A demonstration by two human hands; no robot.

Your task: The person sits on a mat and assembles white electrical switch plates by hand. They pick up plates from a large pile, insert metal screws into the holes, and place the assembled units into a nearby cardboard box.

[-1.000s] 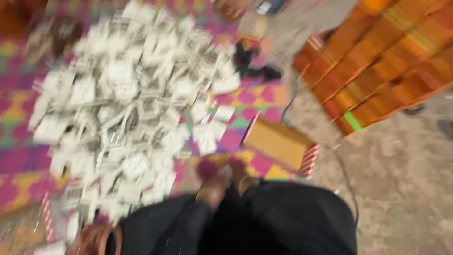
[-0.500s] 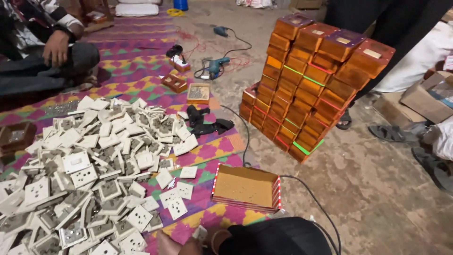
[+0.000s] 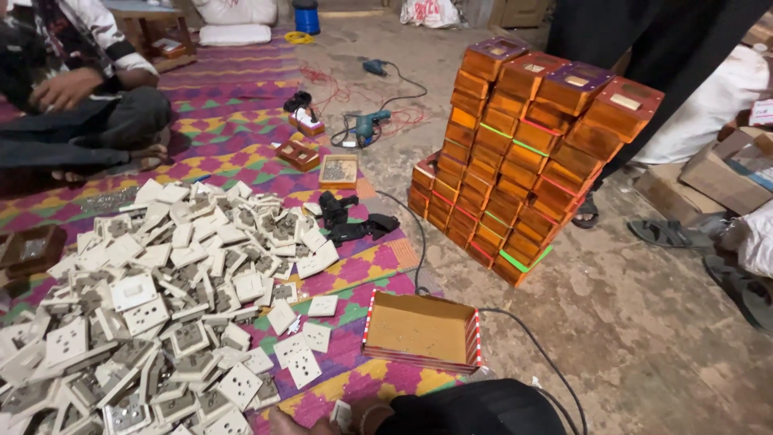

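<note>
resting at the frame's bottom edge, one hand [image 3: 322, 419] touches a white socket plate [image 3: 341, 413], grip unclear.

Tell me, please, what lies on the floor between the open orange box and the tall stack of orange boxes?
In the head view, only a black cable crosses the bare concrete floor between the open orange box and the stack.

A white socket plate [image 3: 341, 414] is held at the very bottom edge of the view, small and squarish, tilted, only partly in sight; it sits just off the near end of a big heap of white socket plates [image 3: 161, 314] spread loosely over the woven mat; those lie jumbled, some face up showing pin holes, some face down showing grey backs; a few lie singly at the heap's right fringe.
</note>
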